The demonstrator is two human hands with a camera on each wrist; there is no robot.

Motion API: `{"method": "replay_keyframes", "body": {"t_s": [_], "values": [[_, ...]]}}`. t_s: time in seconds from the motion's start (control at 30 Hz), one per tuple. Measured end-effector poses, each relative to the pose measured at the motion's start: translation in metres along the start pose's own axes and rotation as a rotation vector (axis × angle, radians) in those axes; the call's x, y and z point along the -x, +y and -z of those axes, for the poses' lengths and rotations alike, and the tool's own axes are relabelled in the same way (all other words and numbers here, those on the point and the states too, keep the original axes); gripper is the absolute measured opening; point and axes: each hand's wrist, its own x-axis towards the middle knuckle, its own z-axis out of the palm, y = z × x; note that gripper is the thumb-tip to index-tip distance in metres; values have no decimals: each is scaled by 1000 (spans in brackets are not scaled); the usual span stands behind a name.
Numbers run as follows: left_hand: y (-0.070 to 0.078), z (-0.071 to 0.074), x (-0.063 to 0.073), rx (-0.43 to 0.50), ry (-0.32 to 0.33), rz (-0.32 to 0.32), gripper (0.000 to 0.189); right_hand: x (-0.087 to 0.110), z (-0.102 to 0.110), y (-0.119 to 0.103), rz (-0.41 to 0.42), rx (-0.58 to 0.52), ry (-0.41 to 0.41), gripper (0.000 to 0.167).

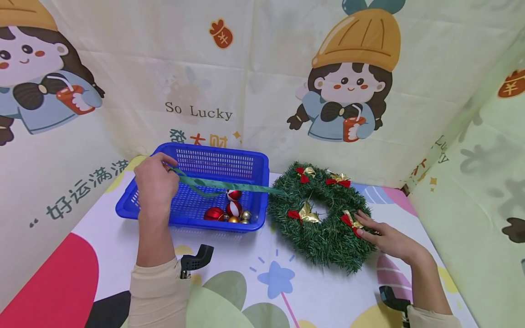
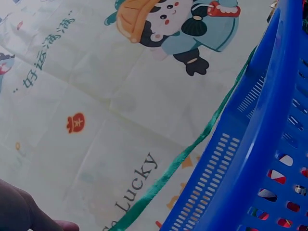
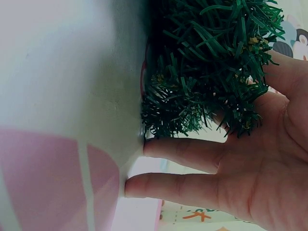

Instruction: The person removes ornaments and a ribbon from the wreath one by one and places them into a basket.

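A green ribbon point(image 1: 229, 185) stretches above the blue basket, its left end pinched in my left hand point(image 1: 157, 187) and its right end reaching the wreath. In the left wrist view, the ribbon point(image 2: 180, 156) runs past the basket's side. The green wreath point(image 1: 320, 246) lies on the table, dressed with several red and gold bows point(image 1: 307, 213). My right hand point(image 1: 389, 239) rests on its right edge beside a bow. From the right wrist, the hand point(image 3: 260, 168) shows straight fingers against the wreath's needles point(image 3: 207, 72), with two fingertips at the tabletop.
The blue plastic basket point(image 1: 229, 223) stands left of the wreath. Inside lie a red bauble point(image 1: 214, 213), red-and-white baubles point(image 1: 234, 208) and small gold balls point(image 1: 245, 215). Printed cloth walls point(image 1: 262, 82) close off the back and sides of the patterned table point(image 1: 229, 255).
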Motion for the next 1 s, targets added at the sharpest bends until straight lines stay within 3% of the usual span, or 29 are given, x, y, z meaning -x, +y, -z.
{"method": "replay_keyframes", "body": {"t_s": [0.1,0.4,1.0], "values": [[-1,-2,0,-23,-31,-6,33,0,-1,0,6,-3,1,67],[3,-8,2,-40,-60,-106,32,0,0,-1,-8,9,2,67],[16,-27,7,-26,-248,-209,25,0,-1,0,5,-9,1,67]]}}
